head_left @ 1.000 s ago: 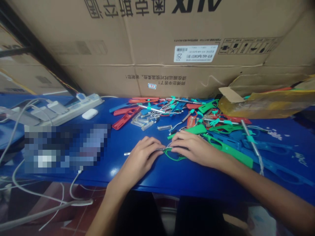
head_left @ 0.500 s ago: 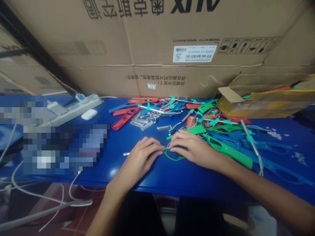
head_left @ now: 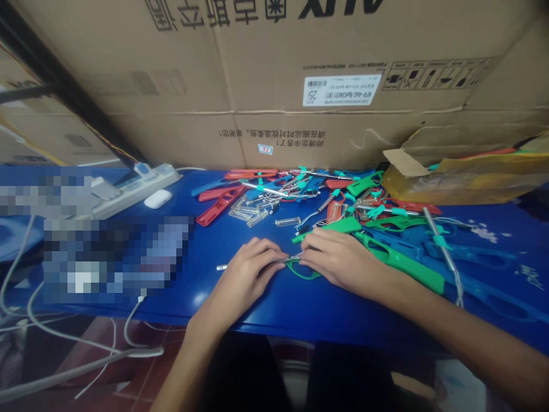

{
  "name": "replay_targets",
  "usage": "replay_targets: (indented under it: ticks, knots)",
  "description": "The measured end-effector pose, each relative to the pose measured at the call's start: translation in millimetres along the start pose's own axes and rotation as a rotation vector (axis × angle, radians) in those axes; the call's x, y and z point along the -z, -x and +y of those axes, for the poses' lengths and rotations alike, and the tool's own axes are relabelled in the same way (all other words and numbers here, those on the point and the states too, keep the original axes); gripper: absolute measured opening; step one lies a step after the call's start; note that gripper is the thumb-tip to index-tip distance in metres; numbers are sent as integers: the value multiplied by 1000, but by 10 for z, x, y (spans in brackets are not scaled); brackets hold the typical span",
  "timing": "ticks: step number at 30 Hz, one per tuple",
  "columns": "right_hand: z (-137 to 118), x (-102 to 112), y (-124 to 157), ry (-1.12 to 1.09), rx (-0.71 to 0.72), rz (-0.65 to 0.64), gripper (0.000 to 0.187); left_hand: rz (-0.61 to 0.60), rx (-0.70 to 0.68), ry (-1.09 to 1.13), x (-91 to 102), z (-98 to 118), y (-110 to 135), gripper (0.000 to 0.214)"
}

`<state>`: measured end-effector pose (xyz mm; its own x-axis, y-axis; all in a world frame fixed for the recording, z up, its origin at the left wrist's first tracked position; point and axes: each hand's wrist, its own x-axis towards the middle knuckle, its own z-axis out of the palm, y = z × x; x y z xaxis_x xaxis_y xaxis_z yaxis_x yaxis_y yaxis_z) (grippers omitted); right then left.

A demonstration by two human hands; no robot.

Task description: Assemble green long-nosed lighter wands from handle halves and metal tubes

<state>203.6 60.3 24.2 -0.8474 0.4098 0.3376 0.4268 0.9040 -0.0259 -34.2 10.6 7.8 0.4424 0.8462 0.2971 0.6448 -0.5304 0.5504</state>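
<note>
While pinching silver rod [head_left: 221, 267] in left hand [head_left: 251, 268], gripping apparently thin wires [head_left: 295, 257] in right hand [head_left: 337, 254], beside green handle [head_left: 303, 276] between both over surface [head_left: 201, 306]; seemingly working midway, showing no finished join; leaving red handles [head_left: 210, 215], clear cartridges [head_left: 286, 222] loose beyond.

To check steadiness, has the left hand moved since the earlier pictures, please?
No; the left hand shows no clear shift either way against the white case.

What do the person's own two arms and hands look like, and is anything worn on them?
The left hand and right hand are bare, without gloves, with slim fingers. No sleeve shows on the left forearm or right forearm, and no watch, bracelet or ring is visible.
</note>
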Motion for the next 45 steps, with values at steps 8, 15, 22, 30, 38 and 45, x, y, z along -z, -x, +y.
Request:
replay_targets:
  ticks: [8, 15, 22, 30, 38, 45]
  knots:
    - [-7, 21, 29, -10, -69, 7, 27, 15, -19, -48, 1, 17, 1, 16]
    - [-18, 53, 7, 105, 53, -23, 27, 29, 2, -73, 24, 51, 7, 20]
    - [101, 170, 78, -174, -57, -136, 25, 56, 1, -94, 19, 29, 4, 16]
    - [164, 218, 104, -316, -128, -183, 24, 46, -11, -91, 28, 38, 2, 18]
    - [132, 192, 79, -286, -144, -196, 23, 43, -18, -103, 14, 24, -14, 19]
    - [164, 157, 74, -435, -242, -197, 20, 6, -5, -67, 10, 35, -4, 24]
